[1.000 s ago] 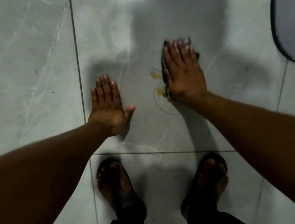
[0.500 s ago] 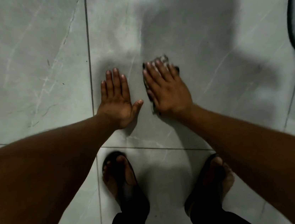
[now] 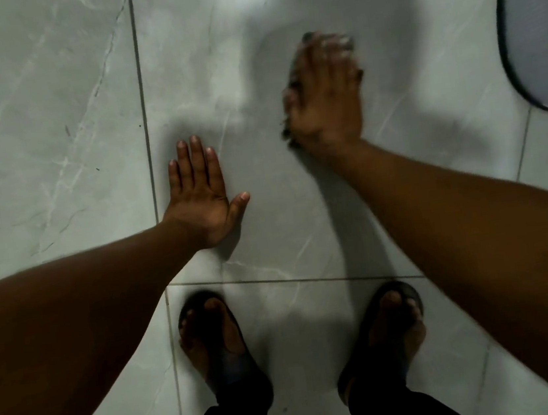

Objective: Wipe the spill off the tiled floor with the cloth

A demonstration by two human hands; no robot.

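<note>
The left hand (image 3: 199, 199) is laid flat on the grey tiled floor (image 3: 49, 131), fingers spread, nothing held. The right hand (image 3: 324, 97), motion-blurred, is pressed palm-down with fingers extended over a dark cloth (image 3: 290, 129), edges of which are seen beneath it. No spill can be made out; a grey mat (image 3: 539, 19) is seen at right.
</note>
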